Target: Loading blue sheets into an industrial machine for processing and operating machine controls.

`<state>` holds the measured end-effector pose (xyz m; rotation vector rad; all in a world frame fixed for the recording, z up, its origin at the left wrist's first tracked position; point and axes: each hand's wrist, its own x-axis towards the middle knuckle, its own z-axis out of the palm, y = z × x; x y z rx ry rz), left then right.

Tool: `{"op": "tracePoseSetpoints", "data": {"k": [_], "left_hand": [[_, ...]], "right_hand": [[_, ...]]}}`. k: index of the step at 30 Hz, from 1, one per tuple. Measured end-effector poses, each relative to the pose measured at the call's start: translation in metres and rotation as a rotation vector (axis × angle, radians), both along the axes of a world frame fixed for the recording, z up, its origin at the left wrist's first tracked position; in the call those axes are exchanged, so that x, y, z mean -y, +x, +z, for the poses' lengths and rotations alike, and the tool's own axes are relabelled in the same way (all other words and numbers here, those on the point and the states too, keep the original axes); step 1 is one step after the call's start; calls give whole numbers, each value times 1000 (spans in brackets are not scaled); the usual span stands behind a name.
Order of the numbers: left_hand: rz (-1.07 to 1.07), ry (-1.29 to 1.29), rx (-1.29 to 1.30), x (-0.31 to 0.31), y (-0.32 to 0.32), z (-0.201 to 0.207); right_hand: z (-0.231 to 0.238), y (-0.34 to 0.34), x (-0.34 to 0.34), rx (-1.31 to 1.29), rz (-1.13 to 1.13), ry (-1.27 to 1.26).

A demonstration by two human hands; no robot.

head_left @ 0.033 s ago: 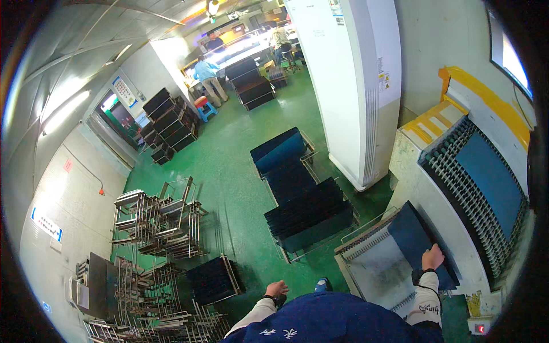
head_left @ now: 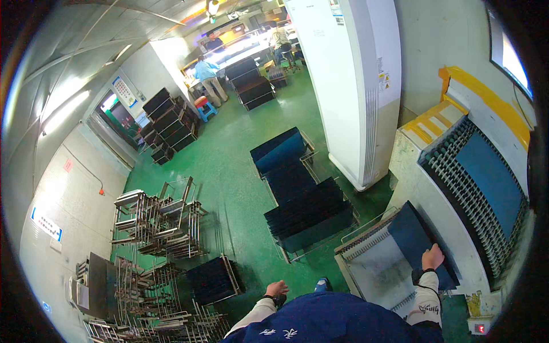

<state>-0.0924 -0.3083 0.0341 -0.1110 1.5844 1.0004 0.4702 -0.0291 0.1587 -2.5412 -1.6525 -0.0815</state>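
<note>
My right hand (head_left: 433, 257) is closed at the edge of a dark blue flat panel (head_left: 413, 231), which stands tilted at the right side of a slotted rack (head_left: 366, 260). The rack has spring-like rows along its edges and a pale flat base. On the roller conveyor (head_left: 457, 166) to the right lies another blue panel (head_left: 490, 180), out of my hands' reach. My left hand (head_left: 277, 287) hangs over the green floor with loosely bent fingers and nothing visible in it. Nearest to it is a rack of dark panels (head_left: 213, 280).
Ahead on the floor stand racks filled with dark panels (head_left: 309, 214). Stacked empty metal racks (head_left: 160, 220) line the left side. A tall white cabinet unit (head_left: 351, 86) rises beyond the conveyor. Far off, people work at a lit bench, one in a light blue top (head_left: 205, 70).
</note>
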Motion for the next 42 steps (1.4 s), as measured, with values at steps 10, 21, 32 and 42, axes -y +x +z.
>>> {"op": "tracePoseSetpoints", "data": {"k": [10, 21, 32, 42], "left_hand": [[-31, -12, -45, -13, 2, 12], [-1, -5, -1, -16, 3, 13], [12, 5, -4, -17, 4, 12], [41, 11, 24, -18, 7, 20]], "right_hand": [[-6, 2, -10, 14, 0, 27], [0, 1, -11, -6, -1, 16], [-7, 6, -13, 1, 17, 31], [-1, 1, -12, -6, 6, 25]]}}
